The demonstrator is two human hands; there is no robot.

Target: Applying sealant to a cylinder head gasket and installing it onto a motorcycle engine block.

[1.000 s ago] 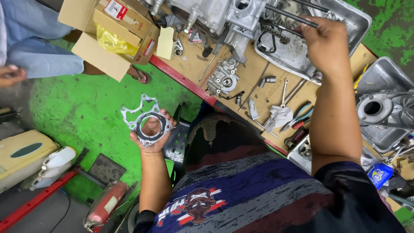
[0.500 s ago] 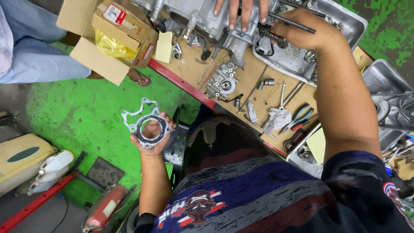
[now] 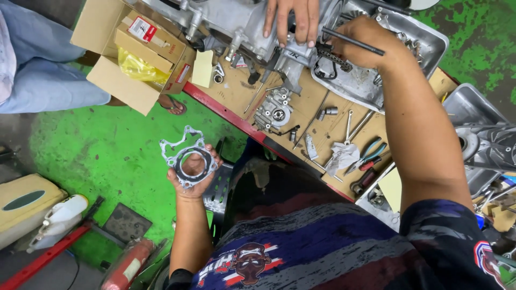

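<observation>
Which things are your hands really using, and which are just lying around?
In use:
- left hand holds the flat metal gasket
- right hand holds a dark rod at the engine

Lying about:
- pliers
- spanner
- cardboard box
- crumpled rag

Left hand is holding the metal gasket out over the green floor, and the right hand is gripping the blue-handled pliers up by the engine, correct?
Not quite. The head view shows the right hand gripping a thin dark rod; the blue-handled pliers lie untouched on the bench. The left hand does hold the gasket.
</observation>
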